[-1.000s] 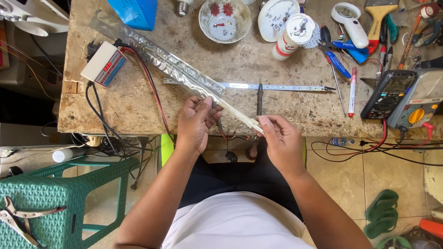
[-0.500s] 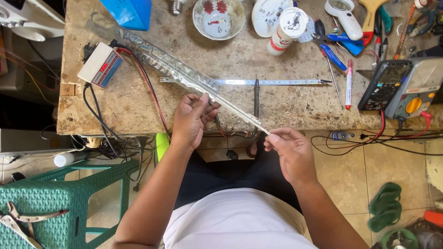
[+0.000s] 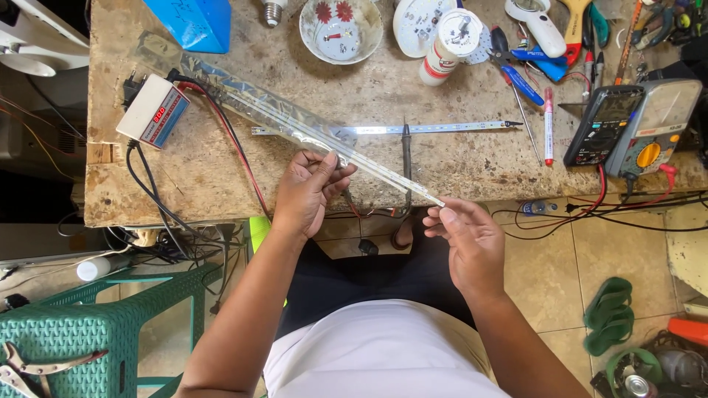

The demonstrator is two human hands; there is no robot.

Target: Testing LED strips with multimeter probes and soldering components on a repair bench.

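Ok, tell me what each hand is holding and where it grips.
Both hold one long thin strip: right hand pinches its near end, left hand grips its middle, at the clear sleeve's mouth.

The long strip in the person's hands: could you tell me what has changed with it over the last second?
The right hand has drawn the strip out of its clear sleeve, toward the person and past the bench edge. The left hand keeps its grip on the sleeve. The lit strip, soldering iron and meters stayed put.

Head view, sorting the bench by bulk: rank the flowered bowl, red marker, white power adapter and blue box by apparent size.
1. Blue box, partly cropped
2. Flowered bowl, roughly alike
3. White power adapter
4. Red marker
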